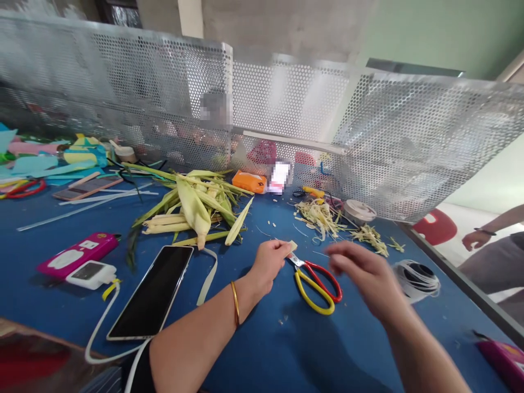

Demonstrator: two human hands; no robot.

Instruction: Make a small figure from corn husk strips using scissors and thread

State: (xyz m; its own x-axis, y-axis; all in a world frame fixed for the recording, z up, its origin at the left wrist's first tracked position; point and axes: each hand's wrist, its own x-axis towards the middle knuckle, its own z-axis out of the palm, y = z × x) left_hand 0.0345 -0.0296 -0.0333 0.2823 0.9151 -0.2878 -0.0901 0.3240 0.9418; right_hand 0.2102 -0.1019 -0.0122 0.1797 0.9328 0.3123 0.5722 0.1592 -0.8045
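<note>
Pinched in the left hand [268, 262], between thumb and fingertips, is a small pale strip [292, 245]; that grip is narrow and shut on it, just above the table [254, 349] near its middle. Right hand [364, 270] hovers blurred, just right of the scissors, fingers loosely curled and holding nothing; how wide its grip is I cannot tell.

Blue cloth covers the table, and a perforated metal screen [388, 142] stands along its far edge. Far left of the hands lies a heap of green-yellow husks [196, 204]. Near left lies a dark phone [153, 292] on a white cable, with a white power bank [90, 274] and a pink case [77, 254] further left. Between the two hands lie the scissors [317, 281], red and yellow handled, blades pointing at the strip. Far right of them are pale shreds [321, 215] and a round tin [359, 210]. A coil of white cord [417, 278] sits right of the right hand. An orange box [249, 181] rests by the screen. Another person's hand [475, 239] shows at the far right, off the table.
</note>
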